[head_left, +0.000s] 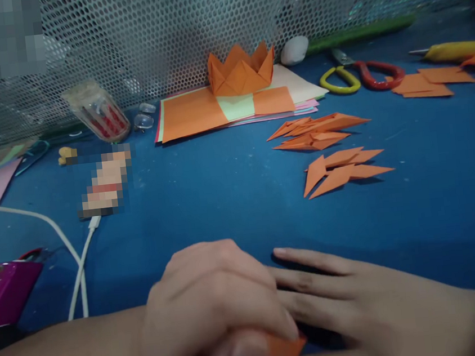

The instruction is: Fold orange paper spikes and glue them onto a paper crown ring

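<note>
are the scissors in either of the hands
No, the scissors lie on the blue table, near some flat orange paper pieces.

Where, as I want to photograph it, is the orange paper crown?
In the head view, the orange paper crown sits upper centre, slightly right, on the stacked sheets before the perforated panel, left of a white object.

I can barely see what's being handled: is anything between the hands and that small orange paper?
Nothing visible is. The left hand curls over the orange paper, partly hiding it; the right hand is close beside it.
</note>
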A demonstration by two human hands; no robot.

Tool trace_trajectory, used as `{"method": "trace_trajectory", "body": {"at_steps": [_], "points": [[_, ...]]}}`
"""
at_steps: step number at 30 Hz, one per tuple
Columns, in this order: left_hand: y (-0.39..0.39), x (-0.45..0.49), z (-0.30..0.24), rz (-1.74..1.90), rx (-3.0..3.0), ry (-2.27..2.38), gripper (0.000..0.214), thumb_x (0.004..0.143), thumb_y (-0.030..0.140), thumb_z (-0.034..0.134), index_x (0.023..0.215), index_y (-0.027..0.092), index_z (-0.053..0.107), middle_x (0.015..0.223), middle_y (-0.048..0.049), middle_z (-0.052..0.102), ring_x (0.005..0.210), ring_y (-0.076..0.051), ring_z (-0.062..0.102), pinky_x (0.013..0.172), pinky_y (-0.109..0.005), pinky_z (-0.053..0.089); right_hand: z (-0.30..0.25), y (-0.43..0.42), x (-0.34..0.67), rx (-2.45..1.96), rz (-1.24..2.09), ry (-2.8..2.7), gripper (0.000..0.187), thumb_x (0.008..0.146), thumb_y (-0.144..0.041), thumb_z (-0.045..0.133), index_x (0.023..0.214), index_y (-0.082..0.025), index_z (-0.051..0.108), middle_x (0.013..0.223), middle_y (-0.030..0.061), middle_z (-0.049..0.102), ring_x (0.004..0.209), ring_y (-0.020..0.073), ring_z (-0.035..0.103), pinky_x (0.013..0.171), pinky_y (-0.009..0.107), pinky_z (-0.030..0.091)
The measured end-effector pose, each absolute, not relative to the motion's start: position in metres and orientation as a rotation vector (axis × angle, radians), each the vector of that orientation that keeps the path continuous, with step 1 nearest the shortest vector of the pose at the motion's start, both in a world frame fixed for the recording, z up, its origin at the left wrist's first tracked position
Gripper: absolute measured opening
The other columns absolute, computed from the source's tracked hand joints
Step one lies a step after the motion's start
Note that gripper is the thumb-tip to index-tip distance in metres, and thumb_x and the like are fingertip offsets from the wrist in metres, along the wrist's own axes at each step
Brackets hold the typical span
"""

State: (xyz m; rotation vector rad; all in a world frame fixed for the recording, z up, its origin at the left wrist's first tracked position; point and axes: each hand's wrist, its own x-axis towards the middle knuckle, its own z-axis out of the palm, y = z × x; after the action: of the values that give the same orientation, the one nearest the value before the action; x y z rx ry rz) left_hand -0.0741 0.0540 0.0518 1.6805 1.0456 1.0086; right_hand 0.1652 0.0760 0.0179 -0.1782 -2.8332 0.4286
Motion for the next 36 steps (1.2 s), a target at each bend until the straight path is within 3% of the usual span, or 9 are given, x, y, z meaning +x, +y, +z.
{"method": "trace_trajectory", "body": {"at_steps": [6, 9, 13, 15, 18, 22, 27, 32, 36], "points": [[0.058, -0.066, 0.041, 1.422, 1.753, 1.027, 0.032, 0.109, 0.045, 0.06, 0.089, 0.029, 0.08, 0.071, -0.002, 0.069, 0.063, -0.019, 0.06, 0.064, -0.032, 0.053, 0.001, 0.067, 0.169, -0.305, 0.589, -2.563, 0.041, 0.11, -0.035, 0.047, 0.143, -0.026, 0.069, 0.148, 0.0043, 0.069, 0.145, 0.0196, 0.059, 0.133, 0.045, 0.028], [0.059, -0.064, 0.043, 1.418, 1.671, 1.004, 0.023, 0.108, 0.036, 0.063, 0.092, 0.028, 0.078, 0.083, -0.0021, 0.072, 0.074, -0.019, 0.063, 0.071, -0.031, 0.054, 0.002, 0.066, 0.172, -0.275, 0.686, -2.529, 0.037, 0.108, -0.038, 0.055, 0.136, -0.022, 0.072, 0.135, 0.0066, 0.078, 0.137, 0.0191, 0.067, 0.129, 0.037, 0.038], [0.066, -0.065, 0.044, 1.26, 1.59, 0.979, 0.003, 0.102, 0.026, 0.071, 0.105, 0.027, 0.073, 0.099, -0.0008, 0.073, 0.085, -0.016, 0.065, 0.079, -0.025, 0.057, 0.018, 0.081, 0.178, -0.572, 0.99, -2.293, 0.035, 0.102, -0.027, 0.068, 0.136, -0.033, 0.072, 0.119, 0.0014, 0.083, 0.108, 0.0154, 0.08, 0.096, 0.024, 0.063], [0.071, -0.064, 0.044, 1.114, 1.543, 1.027, 0.022, 0.093, 0.021, 0.079, 0.112, 0.026, 0.069, 0.105, -0.0005, 0.073, 0.089, -0.015, 0.067, 0.082, -0.024, 0.058, 0.024, 0.088, 0.177, -0.841, 1.127, -2.066, 0.026, 0.101, -0.036, 0.069, 0.126, -0.035, 0.078, 0.106, 0.0001, 0.085, 0.089, 0.0172, 0.082, 0.077, 0.025, 0.067], [0.078, -0.061, 0.043, 0.982, 1.44, 1.139, 0.034, 0.085, 0.017, 0.083, 0.114, 0.025, 0.066, 0.112, -0.001, 0.074, 0.083, -0.012, 0.068, 0.078, -0.022, 0.059, 0.03, 0.093, 0.172, -1.147, 1.235, -1.819, 0.037, 0.091, -0.057, 0.076, 0.116, -0.031, 0.081, 0.076, 0.001, 0.079, 0.06, 0.0187, 0.074, 0.051, 0.027, 0.061], [0.082, -0.057, 0.046, 0.899, 1.373, 1.186, 0.012, 0.088, 0.022, 0.078, 0.1, 0.021, 0.072, 0.1, -0.0013, 0.079, 0.083, -0.015, 0.072, 0.079, -0.024, 0.06, 0.035, 0.094, 0.167, -1.239, 1.216, -1.738, 0.053, 0.085, -0.065, 0.078, 0.123, -0.027, 0.077, 0.057, -0.0038, 0.065, 0.045, 0.0153, 0.061, 0.039, 0.024, 0.052], [0.084, -0.058, 0.051, 0.841, 1.564, 1.228, 0.017, 0.094, 0.017, 0.065, 0.094, 0.021, 0.082, 0.093, 0.0003, 0.083, 0.087, -0.015, 0.076, 0.081, -0.023, 0.058, 0.031, 0.091, 0.17, -1.166, 0.901, -1.865, 0.039, 0.095, -0.053, 0.072, 0.127, -0.031, 0.073, 0.082, 0.0003, 0.076, 0.063, 0.0162, 0.071, 0.052, 0.024, 0.058], [0.082, -0.061, 0.047, 0.768, 1.911, 1.105, 0.032, 0.101, 0.015, 0.053, 0.113, 0.017, 0.083, 0.095, -0.0039, 0.081, 0.085, -0.015, 0.075, 0.08, -0.023, 0.058, 0.016, 0.081, 0.178, -0.914, 0.296, -2.152, 0.035, 0.1, -0.05, 0.069, 0.13, -0.034, 0.062, 0.139, 0.008, 0.066, 0.125, 0.0262, 0.068, 0.1, 0.039, 0.061], [0.082, -0.061, 0.046, 0.692, 1.885, 1.154, 0.027, 0.103, 0.021, 0.056, 0.119, 0.018, 0.077, 0.107, -0.0039, 0.083, 0.096, -0.019, 0.077, 0.083, -0.025, 0.058, 0.013, 0.075, 0.181, -0.786, -0.02, -2.319, 0.031, 0.098, -0.052, 0.072, 0.118, -0.031, 0.063, 0.141, 0.0086, 0.067, 0.121, 0.0265, 0.066, 0.102, 0.042, 0.057]]}}
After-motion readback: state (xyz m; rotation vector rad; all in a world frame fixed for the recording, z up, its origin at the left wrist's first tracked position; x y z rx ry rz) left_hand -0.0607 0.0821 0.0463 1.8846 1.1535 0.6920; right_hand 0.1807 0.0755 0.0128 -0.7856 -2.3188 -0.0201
